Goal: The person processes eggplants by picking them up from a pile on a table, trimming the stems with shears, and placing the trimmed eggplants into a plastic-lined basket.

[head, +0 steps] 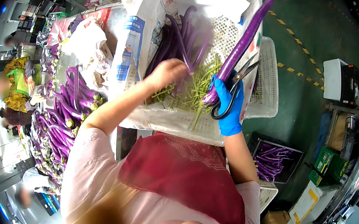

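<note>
My right hand (229, 101), in a blue glove, holds a long purple eggplant (245, 41) that slants up and to the right. In that same hand is a pair of black-handled scissors (237, 80), its blades apart and pointing up. My bare left hand (171, 72) is blurred, over the crate's left part by the tip of an eggplant (182, 45); whether its fingers grip anything is unclear. More eggplants (162, 49) lie in the white perforated crate (222, 33). Cut green stems (203, 84) are heaped at its near side.
Purple eggplants (64, 118) are piled on the left. A printed white bag (134, 39) drapes the crate's left side. Beyond its right side is another white basket (266, 79). A dark crate of eggplants (275, 162) stands lower right. People (18, 82) work at far left.
</note>
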`<move>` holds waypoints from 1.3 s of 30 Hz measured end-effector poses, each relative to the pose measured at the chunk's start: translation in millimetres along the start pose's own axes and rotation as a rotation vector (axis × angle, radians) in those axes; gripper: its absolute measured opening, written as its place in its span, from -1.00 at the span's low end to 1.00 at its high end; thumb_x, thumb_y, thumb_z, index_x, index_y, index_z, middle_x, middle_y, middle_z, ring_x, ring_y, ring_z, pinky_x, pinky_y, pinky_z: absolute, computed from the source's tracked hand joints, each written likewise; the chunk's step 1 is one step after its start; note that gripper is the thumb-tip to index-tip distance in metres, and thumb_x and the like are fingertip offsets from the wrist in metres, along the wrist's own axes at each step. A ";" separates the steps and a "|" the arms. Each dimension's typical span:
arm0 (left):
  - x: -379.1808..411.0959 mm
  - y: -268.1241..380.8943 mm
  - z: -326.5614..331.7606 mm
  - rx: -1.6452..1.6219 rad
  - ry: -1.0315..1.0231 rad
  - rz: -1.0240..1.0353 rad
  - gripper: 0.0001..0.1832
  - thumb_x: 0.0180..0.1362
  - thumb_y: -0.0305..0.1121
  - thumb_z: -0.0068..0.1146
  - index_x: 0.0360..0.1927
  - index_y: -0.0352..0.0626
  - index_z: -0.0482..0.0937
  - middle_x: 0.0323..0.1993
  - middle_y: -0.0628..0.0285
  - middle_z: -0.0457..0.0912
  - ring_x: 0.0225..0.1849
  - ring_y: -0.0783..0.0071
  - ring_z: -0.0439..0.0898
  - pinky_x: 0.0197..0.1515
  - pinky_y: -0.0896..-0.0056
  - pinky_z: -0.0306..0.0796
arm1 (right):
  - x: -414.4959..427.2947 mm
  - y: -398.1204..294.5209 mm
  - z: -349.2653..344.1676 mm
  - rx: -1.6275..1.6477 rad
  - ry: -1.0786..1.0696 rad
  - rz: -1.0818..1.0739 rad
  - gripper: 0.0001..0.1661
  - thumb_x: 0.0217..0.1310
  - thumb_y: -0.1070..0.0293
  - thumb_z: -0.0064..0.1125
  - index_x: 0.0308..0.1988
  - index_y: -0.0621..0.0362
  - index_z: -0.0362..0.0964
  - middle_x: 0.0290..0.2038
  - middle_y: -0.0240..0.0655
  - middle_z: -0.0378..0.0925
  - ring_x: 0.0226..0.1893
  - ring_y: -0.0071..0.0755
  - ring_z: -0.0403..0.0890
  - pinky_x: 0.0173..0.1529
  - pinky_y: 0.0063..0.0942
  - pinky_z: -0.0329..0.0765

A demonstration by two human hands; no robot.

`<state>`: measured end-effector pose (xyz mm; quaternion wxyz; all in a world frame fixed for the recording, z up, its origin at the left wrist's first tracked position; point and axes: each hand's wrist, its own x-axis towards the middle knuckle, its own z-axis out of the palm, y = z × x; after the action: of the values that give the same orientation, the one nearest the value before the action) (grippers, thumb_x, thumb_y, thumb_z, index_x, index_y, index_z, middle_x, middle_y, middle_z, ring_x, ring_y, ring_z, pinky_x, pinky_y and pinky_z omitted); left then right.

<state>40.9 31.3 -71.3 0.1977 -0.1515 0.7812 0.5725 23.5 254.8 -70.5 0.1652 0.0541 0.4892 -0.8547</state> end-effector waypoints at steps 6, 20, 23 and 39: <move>26.3 -143.3 -56.8 0.744 0.375 -0.372 -0.59 0.05 -0.31 0.03 -0.03 -0.30 0.44 -0.07 -0.09 0.53 0.02 0.02 0.48 0.08 0.24 0.35 | 5.0 -2.6 -5.1 0.079 -0.010 -0.017 -0.49 0.07 0.56 0.18 0.06 0.23 0.26 -0.09 -0.32 0.46 -0.13 -0.46 0.52 0.00 -0.53 0.48; 72.2 -142.2 -9.1 1.215 0.459 -0.728 -0.62 0.09 -0.30 0.02 0.03 -0.03 0.42 0.12 0.09 0.33 0.12 0.02 0.33 0.09 0.05 0.26 | 9.7 1.9 -14.9 0.057 0.015 -0.016 -0.58 0.09 0.42 0.19 -0.02 0.22 0.31 -0.26 -0.33 0.49 -0.29 -0.51 0.51 -0.19 -0.55 0.48; 72.5 -159.6 -21.1 1.253 0.501 -0.634 -0.62 0.06 -0.30 0.06 -0.01 -0.10 0.41 0.09 0.02 0.36 0.10 0.05 0.35 0.08 0.09 0.28 | 8.1 -2.4 -12.8 0.098 0.002 0.021 -0.55 0.07 0.50 0.20 0.00 0.21 0.32 -0.16 -0.40 0.46 -0.19 -0.56 0.47 -0.07 -0.58 0.44; 153.3 -138.3 -57.2 0.705 0.150 -0.452 -0.07 -0.15 0.09 0.22 0.19 -0.37 0.22 0.12 -0.14 0.37 0.13 -0.01 0.38 0.13 0.18 0.29 | 4.7 -9.0 -11.5 0.157 0.037 0.090 -0.52 0.11 0.47 0.17 0.04 0.24 0.24 -0.15 -0.33 0.45 -0.16 -0.50 0.51 -0.02 -0.53 0.45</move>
<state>-37.1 -66.1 -245.4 0.3003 -0.2833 0.8886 0.1998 15.2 267.8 -70.3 0.1897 0.1048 0.4209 -0.8809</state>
